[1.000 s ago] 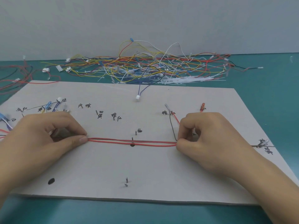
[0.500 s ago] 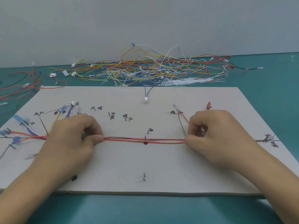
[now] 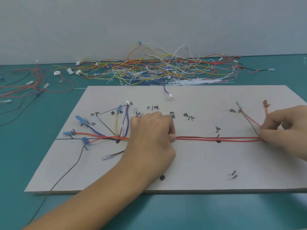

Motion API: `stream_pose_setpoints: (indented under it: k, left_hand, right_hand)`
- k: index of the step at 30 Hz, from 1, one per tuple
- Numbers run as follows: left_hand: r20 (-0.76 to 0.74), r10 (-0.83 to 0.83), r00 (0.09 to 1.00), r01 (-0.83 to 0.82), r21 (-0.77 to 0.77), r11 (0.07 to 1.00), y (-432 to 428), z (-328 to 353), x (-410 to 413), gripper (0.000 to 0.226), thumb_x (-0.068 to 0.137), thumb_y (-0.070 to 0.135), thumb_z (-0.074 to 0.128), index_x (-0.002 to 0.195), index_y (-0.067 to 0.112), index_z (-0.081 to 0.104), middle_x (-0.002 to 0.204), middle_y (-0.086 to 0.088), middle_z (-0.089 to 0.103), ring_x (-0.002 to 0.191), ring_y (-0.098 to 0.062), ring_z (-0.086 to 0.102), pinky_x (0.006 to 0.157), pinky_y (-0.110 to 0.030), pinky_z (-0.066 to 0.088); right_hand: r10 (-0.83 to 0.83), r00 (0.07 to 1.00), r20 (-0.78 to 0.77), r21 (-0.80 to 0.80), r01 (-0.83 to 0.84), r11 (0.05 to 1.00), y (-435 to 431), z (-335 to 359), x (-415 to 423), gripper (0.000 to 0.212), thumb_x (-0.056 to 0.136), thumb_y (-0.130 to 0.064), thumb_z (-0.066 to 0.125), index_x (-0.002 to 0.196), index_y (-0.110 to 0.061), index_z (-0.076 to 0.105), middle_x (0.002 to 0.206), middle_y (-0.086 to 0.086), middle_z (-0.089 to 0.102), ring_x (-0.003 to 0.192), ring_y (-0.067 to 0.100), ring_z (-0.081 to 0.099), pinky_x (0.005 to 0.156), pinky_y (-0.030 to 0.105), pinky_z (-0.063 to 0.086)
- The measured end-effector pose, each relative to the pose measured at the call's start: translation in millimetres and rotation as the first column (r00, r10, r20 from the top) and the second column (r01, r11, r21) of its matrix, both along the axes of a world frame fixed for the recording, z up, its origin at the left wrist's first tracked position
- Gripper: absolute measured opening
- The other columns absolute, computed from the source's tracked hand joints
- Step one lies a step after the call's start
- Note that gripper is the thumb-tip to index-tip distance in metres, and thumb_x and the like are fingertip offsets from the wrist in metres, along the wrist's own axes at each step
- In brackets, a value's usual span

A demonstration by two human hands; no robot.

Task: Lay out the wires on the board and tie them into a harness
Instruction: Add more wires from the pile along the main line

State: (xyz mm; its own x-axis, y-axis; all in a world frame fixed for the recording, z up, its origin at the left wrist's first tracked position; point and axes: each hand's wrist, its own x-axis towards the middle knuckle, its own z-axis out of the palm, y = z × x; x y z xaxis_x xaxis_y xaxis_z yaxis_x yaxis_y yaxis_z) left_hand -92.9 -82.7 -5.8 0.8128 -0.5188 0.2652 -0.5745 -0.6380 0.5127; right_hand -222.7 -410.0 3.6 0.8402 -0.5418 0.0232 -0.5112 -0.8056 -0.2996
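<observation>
A grey board lies on the teal table, marked with handwritten labels and small pegs. A bundle of red and dark wires runs straight across its middle. My left hand pinches the bundle near the board's centre-left. At the right edge my right hand pinches the same bundle where a red and a grey wire branch up. Left of my left hand the wires fan out to blue connectors and a white plug.
A big tangle of loose coloured wires and white cable ties lies behind the board. More red and black wires sprawl at the far left. A black wire trails off the board's front-left edge. Pegs stand near the front.
The view has swung left, so the board and both hands sit further right in frame. The fanned wire ends at the left have come into sight. Both hands keep their pinch on the bundle.
</observation>
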Motion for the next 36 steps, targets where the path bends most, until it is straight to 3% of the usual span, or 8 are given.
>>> stream_pose_setpoints:
  k: [7, 11, 15, 19, 22, 26, 32, 36]
  left_hand:
    - [0.026, -0.016, 1.000, 0.012, 0.140, 0.990, 5, 13, -6, 0.008, 0.097, 0.038, 0.061, 0.098, 0.031, 0.062, 0.102, 0.011, 0.058, 0.108, -0.016, 0.054, 0.096, -0.040, 0.029]
    - [0.057, -0.041, 0.997, 0.033, 0.141, 0.989, 28, 21, -11, 0.036, 0.095, 0.052, 0.058, 0.129, 0.038, 0.058, 0.125, 0.020, 0.050, 0.123, -0.011, 0.043, 0.100, -0.038, 0.024]
    - [0.013, -0.006, 1.000, 0.006, -0.047, 0.999, 92, 32, 18, 0.017, 0.092, 0.029, 0.064, 0.104, 0.039, 0.072, 0.101, 0.024, 0.061, 0.096, 0.010, 0.055, 0.086, -0.013, 0.040]
    - [-0.017, 0.061, 0.998, -0.057, 0.188, 0.980, 174, 32, 63, 0.035, 0.084, 0.027, 0.067, 0.102, 0.057, 0.069, 0.096, 0.029, 0.066, 0.073, 0.003, 0.063, 0.062, -0.034, 0.053]
    - [-0.102, -0.067, 0.993, 0.095, 0.302, 0.948, 198, 25, 73, 0.036, 0.082, 0.041, 0.062, 0.110, 0.062, 0.065, 0.113, 0.027, 0.068, 0.085, -0.003, 0.068, 0.062, -0.021, 0.055]
    - [-0.115, -0.177, 0.977, 0.202, 0.270, 0.942, 201, 16, 78, 0.025, 0.088, 0.053, 0.061, 0.111, 0.061, 0.066, 0.120, 0.026, 0.067, 0.086, 0.000, 0.064, 0.057, -0.002, 0.039]
    - [-0.104, -0.246, 0.964, 0.259, 0.133, 0.957, 201, 9, 85, 0.024, 0.091, 0.070, 0.057, 0.103, 0.057, 0.072, 0.113, 0.021, 0.071, 0.082, -0.005, 0.064, 0.061, -0.001, 0.037]
    - [-0.129, -0.292, 0.948, 0.308, 0.134, 0.942, 206, 10, 89, 0.023, 0.088, 0.067, 0.066, 0.106, 0.054, 0.072, 0.116, 0.019, 0.072, 0.081, -0.005, 0.065, 0.057, -0.008, 0.041]
  right_hand:
    - [0.012, 1.000, -0.025, -0.062, -0.013, 0.998, -59, -35, -1, 0.038, 0.055, -0.051, 0.067, 0.092, -0.058, 0.068, 0.085, -0.032, 0.067, 0.046, 0.006, 0.059, 0.039, 0.026, 0.053]
    - [0.075, 0.995, 0.066, -0.075, -0.070, 0.995, -16, -18, 8, 0.047, 0.051, -0.051, 0.062, 0.097, -0.060, 0.066, 0.093, -0.031, 0.065, 0.049, 0.007, 0.055, 0.049, 0.035, 0.058]
    - [0.156, 0.972, 0.177, -0.021, -0.155, 0.988, 78, 19, 25, 0.037, 0.062, -0.051, 0.058, 0.098, -0.055, 0.065, 0.097, -0.029, 0.064, 0.070, 0.004, 0.057, 0.063, 0.038, 0.055]
    - [0.340, 0.928, 0.153, 0.040, -0.350, 0.936, 154, 42, 41, 0.028, 0.067, -0.048, 0.058, 0.094, -0.050, 0.064, 0.097, -0.032, 0.061, 0.085, -0.003, 0.055, 0.062, 0.020, 0.039]
    - [0.432, 0.896, 0.098, 0.130, -0.442, 0.887, 174, 37, 55, 0.016, 0.073, -0.039, 0.062, 0.088, -0.043, 0.067, 0.092, -0.025, 0.060, 0.088, -0.007, 0.052, 0.066, 0.008, 0.034]
    - [0.513, 0.856, 0.065, 0.076, -0.516, 0.853, 187, 27, 73, 0.017, 0.083, -0.029, 0.066, 0.097, -0.039, 0.069, 0.091, -0.018, 0.057, 0.081, -0.007, 0.049, 0.069, 0.017, 0.036]
    - [0.541, 0.838, 0.066, 0.031, -0.544, 0.839, 199, 21, 83, 0.009, 0.087, -0.032, 0.066, 0.091, -0.037, 0.072, 0.089, -0.016, 0.056, 0.077, -0.004, 0.049, 0.074, 0.034, 0.051]
    - [0.543, 0.835, 0.087, 0.029, -0.547, 0.837, 200, 17, 85, 0.010, 0.086, -0.027, 0.068, 0.084, -0.034, 0.074, 0.084, -0.014, 0.057, 0.074, -0.003, 0.050, 0.070, 0.031, 0.049]
